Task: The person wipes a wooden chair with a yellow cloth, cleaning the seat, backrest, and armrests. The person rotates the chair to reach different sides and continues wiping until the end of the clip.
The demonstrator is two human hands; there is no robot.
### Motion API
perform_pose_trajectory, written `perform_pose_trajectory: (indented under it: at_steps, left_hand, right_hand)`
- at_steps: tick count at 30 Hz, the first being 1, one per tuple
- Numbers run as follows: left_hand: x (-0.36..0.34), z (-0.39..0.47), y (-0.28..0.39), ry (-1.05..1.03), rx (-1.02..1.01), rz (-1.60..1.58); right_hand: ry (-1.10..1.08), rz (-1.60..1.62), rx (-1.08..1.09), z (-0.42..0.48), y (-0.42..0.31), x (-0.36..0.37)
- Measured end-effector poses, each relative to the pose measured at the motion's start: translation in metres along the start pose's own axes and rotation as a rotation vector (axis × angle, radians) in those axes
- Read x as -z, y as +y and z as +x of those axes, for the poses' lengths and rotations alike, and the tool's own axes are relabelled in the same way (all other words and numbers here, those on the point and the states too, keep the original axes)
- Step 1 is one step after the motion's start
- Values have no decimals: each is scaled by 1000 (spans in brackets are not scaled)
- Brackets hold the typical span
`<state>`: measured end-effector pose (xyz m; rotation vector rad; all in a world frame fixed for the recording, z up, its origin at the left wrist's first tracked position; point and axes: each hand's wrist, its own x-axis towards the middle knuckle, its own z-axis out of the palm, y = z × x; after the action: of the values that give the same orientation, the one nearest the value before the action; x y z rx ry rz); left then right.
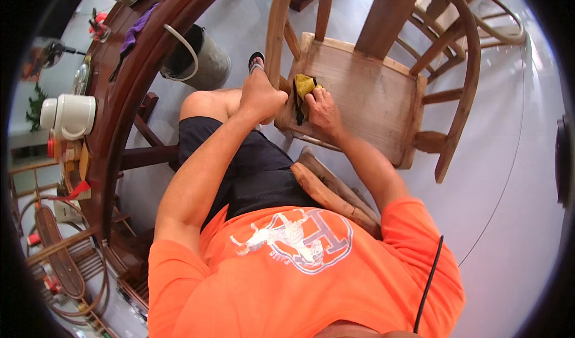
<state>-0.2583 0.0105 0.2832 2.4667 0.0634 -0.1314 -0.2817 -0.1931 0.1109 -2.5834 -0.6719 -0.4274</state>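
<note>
In front of me stands a wooden armchair (368,91) with a curved top rail and a flat seat. My left hand (264,96) is wrapped around the front end of its left armrest (275,32). A yellow cloth with dark edging (305,85) lies bunched on the left part of the seat. My right hand (324,113) presses down on the seat with the cloth at its fingertips, and part of the cloth is hidden beneath the fingers.
A dark red wooden table (108,126) curves along my left, bearing a white pitcher (75,116) and a purple cloth (137,27). A grey bucket (206,59) with a pale handle stands on the floor beside it. Another wooden chair (489,19) is behind at the right.
</note>
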Motion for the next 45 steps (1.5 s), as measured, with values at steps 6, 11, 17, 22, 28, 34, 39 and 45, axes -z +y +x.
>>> perform_pose_trajectory:
  at_steps: [6, 11, 17, 22, 28, 34, 39, 45]
  left_hand:
    - [10, 0, -2, -141, 16, -36]
    - [-10, -8, -3, 113, -14, 24]
    - [-12, -5, -15, 89, -21, 27]
    - [-3, 0, -13, -43, 2, -46]
    - [3, 4, -5, -128, -25, -115]
    - [-7, -2, -10, 5, -73, -48]
    - [-15, -5, -15, 85, -80, 24]
    - [-6, 4, -12, 26, -88, 37]
  right_hand:
    - [11, -16, 19, -3, -6, -7]
    - [-10, -45, 20, -2, -3, -13]
    - [-44, -48, 14, -3, -3, -13]
    - [-34, -19, -5, 0, -6, -5]
    - [-35, -23, -11, -2, 0, -7]
    - [-28, -71, 5, -1, -2, -11]
    - [-49, -43, -2, -5, -2, -11]
    - [-15, 7, -10, 1, 0, -7]
